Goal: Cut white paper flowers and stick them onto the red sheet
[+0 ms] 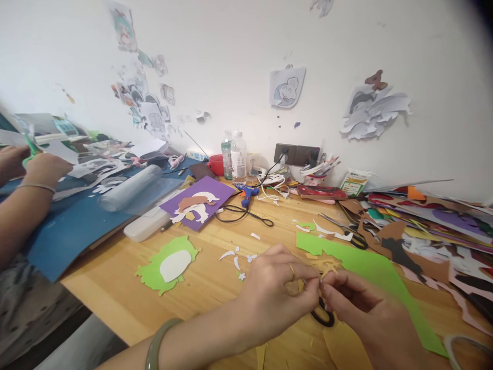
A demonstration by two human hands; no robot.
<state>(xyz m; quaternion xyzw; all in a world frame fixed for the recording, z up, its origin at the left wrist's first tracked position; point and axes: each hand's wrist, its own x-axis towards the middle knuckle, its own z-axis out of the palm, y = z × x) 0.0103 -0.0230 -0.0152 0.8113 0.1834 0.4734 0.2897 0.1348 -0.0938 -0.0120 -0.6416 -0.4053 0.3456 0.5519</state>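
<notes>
My left hand [275, 288] and my right hand [372, 316] meet at the fingertips over the wooden table. Both are closed in a pinch on something too small to make out. Below them shows a black scissors handle [322, 317], partly hidden by my fingers. Yellowish craft-sheet scraps [323, 263] lie just behind my fingertips. A green sheet [375, 270] stretches behind and beside my right hand. To the left lies a green cut-out [150, 268] with a white oval [175, 265] on it. Small white cut pieces [236, 262] are scattered behind my left hand.
A purple sheet [225, 191] bears white and brown cut-outs. A blue glue gun [247, 194], bottles [239, 159] and cables stand behind. More scissors [356, 239] and stacked coloured sheets [442, 216] lie right. At far left, another person's hands [46, 167] hold green-handled scissors [33, 146].
</notes>
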